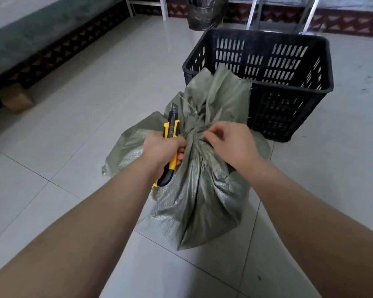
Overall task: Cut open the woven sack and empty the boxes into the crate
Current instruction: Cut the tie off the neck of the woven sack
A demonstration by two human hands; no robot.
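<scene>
Gripping the yellow-and-black utility knife [171, 128] in your left hand [159, 150], you pinch the tied neck of the green woven sack [202, 190] with your right hand [230, 143]; the black crate [289, 100] stands just beyond it.

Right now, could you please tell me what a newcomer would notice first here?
The green sack sits at centre, its neck bunched shut. The left hand grips a yellow-and-black knife beside that neck, while the right hand pinches the gathered fabric. Just behind, to the right, stands a black crate.
</scene>
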